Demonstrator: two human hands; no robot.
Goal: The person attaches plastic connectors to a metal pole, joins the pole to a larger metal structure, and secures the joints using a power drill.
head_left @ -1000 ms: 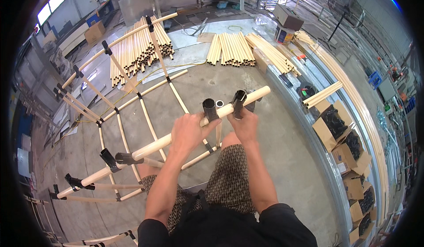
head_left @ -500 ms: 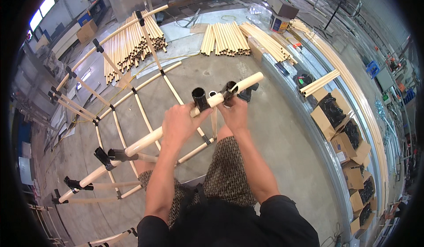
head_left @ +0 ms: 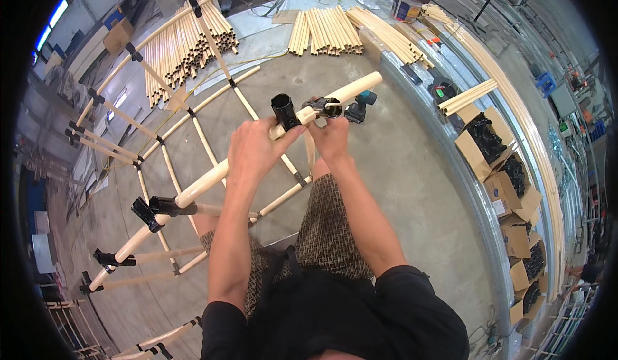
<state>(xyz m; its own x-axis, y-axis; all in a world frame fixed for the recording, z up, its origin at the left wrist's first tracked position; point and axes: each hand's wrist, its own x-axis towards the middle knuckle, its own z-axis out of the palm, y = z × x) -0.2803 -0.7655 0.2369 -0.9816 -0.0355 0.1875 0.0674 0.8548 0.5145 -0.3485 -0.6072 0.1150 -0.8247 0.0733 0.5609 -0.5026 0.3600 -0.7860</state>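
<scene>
A long cream pipe (head_left: 203,183) slants in front of me from lower left to upper right. My left hand (head_left: 254,151) is closed round it, thumb against an upright black sleeve fitting (head_left: 284,111) with an open top. Farther along, my right hand (head_left: 331,138) grips a black clamp fitting (head_left: 329,107) at the pipe from below; its fingertips are partly hidden. More black fittings, such as a dark double one (head_left: 148,213), sit on the pipe's lower left stretch. A teal and black power drill (head_left: 360,106) lies on the floor just beyond my right hand.
A frame of joined cream pipes (head_left: 193,112) stands on the left. Pipe stacks (head_left: 325,32) lie at the back. Along the right run metal beams (head_left: 438,147), with cardboard boxes (head_left: 473,157) of black fittings beside them. A yellow cord (head_left: 257,59) crosses the floor.
The pipe and both hands sit slightly higher in the picture. The clamp fitting at my right hand has turned, showing its round opening more. The drill shows more fully.
</scene>
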